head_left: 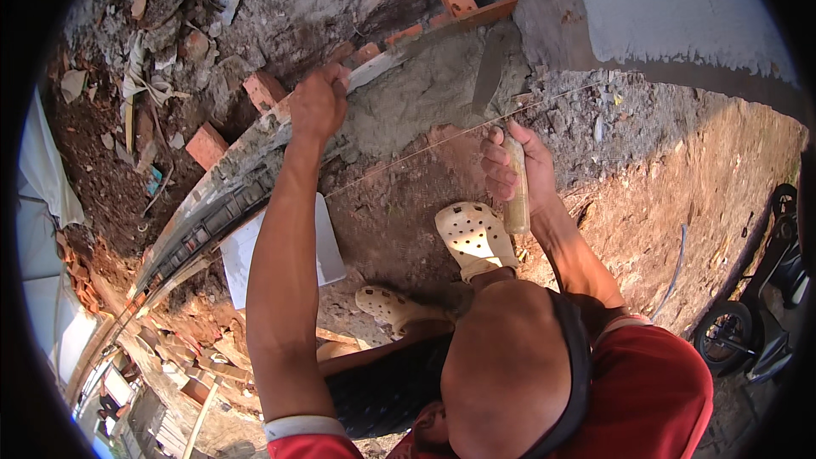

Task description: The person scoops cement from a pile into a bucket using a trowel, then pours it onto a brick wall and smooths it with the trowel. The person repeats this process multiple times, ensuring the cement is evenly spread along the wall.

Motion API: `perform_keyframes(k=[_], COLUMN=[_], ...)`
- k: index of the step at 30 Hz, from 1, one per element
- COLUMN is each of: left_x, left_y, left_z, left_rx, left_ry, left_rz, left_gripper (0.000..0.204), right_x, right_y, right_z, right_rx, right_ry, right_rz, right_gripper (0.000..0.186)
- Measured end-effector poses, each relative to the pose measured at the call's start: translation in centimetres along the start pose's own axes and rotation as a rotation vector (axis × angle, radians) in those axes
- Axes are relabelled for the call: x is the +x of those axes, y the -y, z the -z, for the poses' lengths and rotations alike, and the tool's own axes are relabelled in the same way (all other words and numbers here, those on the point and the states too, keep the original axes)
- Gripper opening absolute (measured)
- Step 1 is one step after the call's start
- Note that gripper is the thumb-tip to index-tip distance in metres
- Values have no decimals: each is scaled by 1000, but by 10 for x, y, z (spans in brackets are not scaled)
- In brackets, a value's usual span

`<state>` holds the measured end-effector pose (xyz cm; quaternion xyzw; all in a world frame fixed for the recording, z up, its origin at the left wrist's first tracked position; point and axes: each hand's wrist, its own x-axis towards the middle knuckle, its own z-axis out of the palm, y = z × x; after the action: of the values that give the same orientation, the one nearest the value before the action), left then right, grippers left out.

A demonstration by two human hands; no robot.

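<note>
Right hand [520, 166] gripped the trowel [517, 195]; left hand [317, 106] clutched the board's edge [371, 68]! One low sweep could've snagged that string [425, 150].

Left hand [320, 102] on plank [370, 70], trowel [489, 76] in right hand [520, 161], mortar [408, 102] between both, bricks [264, 91] left of left hand, clog [476, 234] nearer than right hand

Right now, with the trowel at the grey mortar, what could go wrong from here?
The trowel in the right hand crosses the thin string in this view, so a stroke might snag it or knock it out of line. The left hand is at the edge of the long board beside the mortar; leaning hard there could shift the board. Dropped mortar might get through the holes in the pale shoe.
</note>
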<state>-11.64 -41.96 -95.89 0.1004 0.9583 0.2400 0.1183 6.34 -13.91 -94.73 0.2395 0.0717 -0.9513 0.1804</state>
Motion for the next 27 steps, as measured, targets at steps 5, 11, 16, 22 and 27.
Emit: perform_keyframes(k=[5,11,16,22,27], left_x=[-2,1,3,6,8], left_y=[-1,3,5,6,6], left_z=[2,2,-2,-3,-3], left_rx=[-3,-6,-15,-5,20], left_ry=[11,63,24,72,73], left_rz=[-25,5,-24,21,-26], left_gripper=[20,21,18,20,23], right_x=[-28,-58,-56,-25,-7], right_y=[22,20,3,4,4], right_z=[-13,-39,-41,-13,-26], right_rx=[-500,-1571,-1875,-1981,-1850], right_ry=[-360,-665,-718,-671,-785], right_rz=[93,144,257,508,244], right_gripper=[39,39,45,44,44])
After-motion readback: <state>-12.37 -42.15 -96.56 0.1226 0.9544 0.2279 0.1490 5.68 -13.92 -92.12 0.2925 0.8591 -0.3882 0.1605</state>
